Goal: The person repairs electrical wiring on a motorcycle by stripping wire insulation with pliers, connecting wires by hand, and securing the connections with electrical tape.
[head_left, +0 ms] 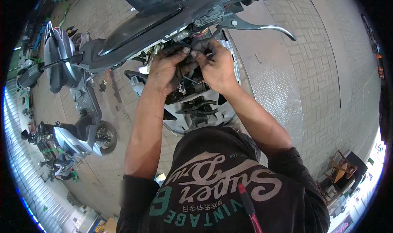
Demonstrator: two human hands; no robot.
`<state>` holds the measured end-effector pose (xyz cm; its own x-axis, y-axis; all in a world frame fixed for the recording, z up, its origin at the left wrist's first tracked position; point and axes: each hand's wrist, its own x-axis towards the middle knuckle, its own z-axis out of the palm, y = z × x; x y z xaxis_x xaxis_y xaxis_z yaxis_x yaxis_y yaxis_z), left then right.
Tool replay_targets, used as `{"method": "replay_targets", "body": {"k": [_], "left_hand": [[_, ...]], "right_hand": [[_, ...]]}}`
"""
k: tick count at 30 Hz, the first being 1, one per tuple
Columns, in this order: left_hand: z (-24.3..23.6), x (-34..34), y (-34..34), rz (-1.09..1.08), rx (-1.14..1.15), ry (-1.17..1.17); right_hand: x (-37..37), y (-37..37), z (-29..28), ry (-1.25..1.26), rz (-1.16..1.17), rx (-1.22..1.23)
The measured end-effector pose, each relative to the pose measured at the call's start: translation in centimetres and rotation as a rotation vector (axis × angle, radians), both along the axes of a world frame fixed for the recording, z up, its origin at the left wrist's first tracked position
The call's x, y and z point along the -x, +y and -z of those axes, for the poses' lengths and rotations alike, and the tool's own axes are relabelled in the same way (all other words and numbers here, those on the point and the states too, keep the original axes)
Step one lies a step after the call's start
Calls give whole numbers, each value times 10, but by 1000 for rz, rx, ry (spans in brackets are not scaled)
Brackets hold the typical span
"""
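Observation:
Both of my hands, blackened at the fingers, meet in the opened front of a scooter, just below its handlebar (151, 26). My left hand (163, 71) is closed, its thumb and fingers pinched together. Close beside it, my right hand (217, 65) has its thumb and fingertips pressed in the same way. What the fingertips hold is too small and too shaded to name. Loose wires and connectors (182, 87) hang right under the hands. A chrome brake lever (266, 27) sticks out to the right above my right hand.
Below my hands lie the scooter's exposed front parts and hoses (200, 110). A metal tread plate (276, 93) is on the paved floor to the right. Other scooters (77, 130) stand at the left. A wooden chair (339, 167) is at the lower right.

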<state>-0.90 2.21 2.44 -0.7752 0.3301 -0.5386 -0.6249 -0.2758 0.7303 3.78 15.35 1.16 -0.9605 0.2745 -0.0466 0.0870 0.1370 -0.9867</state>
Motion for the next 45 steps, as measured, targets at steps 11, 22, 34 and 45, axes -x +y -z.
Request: {"method": "replay_targets", "body": {"k": [11,22,34,45], "left_hand": [[23,-16,4,-94,497,523],[11,-17,5,-160,388,362],[3,-12,6,-74,240,266],[69,-170,-62,176,1040,974]], "right_hand": [[-5,-8,15,180,11,-482],[-52,32,41,-39,79,-405],[-126,-14,86,-41,-668,-1068],[-176,16,93,-166,-261,-670]]}}
